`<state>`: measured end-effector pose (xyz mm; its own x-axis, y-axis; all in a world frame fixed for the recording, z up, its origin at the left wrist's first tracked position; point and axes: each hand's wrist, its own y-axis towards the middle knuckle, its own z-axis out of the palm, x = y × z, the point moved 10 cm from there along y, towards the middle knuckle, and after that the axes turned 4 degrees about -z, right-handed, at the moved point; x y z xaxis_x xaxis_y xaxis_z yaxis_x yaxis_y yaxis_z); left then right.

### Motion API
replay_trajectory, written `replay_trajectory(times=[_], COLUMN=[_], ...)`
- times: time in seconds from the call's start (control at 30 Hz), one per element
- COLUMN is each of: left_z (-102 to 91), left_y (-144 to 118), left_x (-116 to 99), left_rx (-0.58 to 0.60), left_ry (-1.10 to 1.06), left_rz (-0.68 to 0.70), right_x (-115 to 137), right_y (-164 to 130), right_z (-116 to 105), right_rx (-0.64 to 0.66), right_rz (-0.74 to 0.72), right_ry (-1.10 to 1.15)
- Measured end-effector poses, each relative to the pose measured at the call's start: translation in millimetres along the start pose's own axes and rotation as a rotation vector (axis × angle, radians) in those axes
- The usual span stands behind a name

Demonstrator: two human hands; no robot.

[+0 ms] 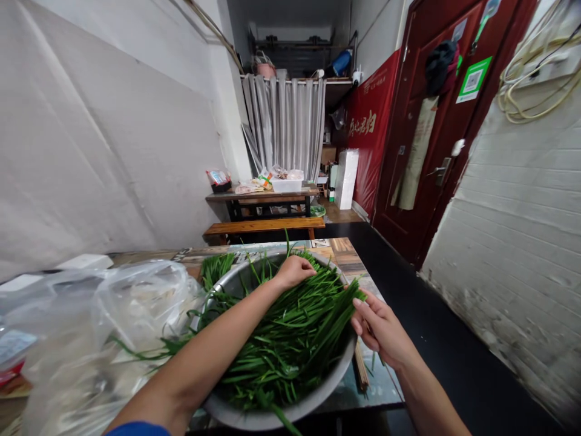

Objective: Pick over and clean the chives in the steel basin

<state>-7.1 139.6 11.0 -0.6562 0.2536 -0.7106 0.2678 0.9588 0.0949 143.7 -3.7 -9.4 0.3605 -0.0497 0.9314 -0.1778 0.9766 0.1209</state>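
Left hand (294, 270) clutching flat green chives (290, 339), right hand (379, 327) pinching stalks, round metal basin (331, 378)

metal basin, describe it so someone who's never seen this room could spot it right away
On the near table, under both hands, sits the metal basin. It is wide, round and grey, heaped with long green chives. The crumpled clear plastic bag to its left is soft and see-through; the basin alone is rigid metal.

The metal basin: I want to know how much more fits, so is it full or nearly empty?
Full. The metal basin is heaped with green chives to the rim, some leaves spilling over.
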Motion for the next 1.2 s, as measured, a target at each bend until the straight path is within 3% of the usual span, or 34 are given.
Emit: replay_trajectory(times=[0.17,0.33,0.5,0.67,0.83,1.2], left_z=[13.3,-1.4,-5.0,8.6,15.9,16.4], left_y=[1.0,-0.8,-24.5,-46.3,-51.3,-58.1], left_x=[-3.7,-12.0,-43.4,-60.2,-66.9,-75.3], left_rx=[0.006,-0.074,-0.035,0.038,0.089,0.036], left_ry=[0.122,0.095,-0.297,-0.548,-0.635,-0.631], left_rz=[0.012,0.014,0.057,-0.042,-0.082,-0.065], right_x=[0.6,-0.3,1.9,3.8,4.6,5.3], right_y=[-0.6,-1.9,-0.7,1.1,1.3,1.0], right_z=[0.4,-1.8,1.9,5.6,5.3,4.3], right_rx=[-0.014,-0.014,0.007,-0.009,-0.02,-0.023], right_rz=[0.003,0.011,-0.004,0.001,-0.003,-0.003], right_ry=[-0.012,-0.018,-0.01,-0.002,-0.003,-0.007])
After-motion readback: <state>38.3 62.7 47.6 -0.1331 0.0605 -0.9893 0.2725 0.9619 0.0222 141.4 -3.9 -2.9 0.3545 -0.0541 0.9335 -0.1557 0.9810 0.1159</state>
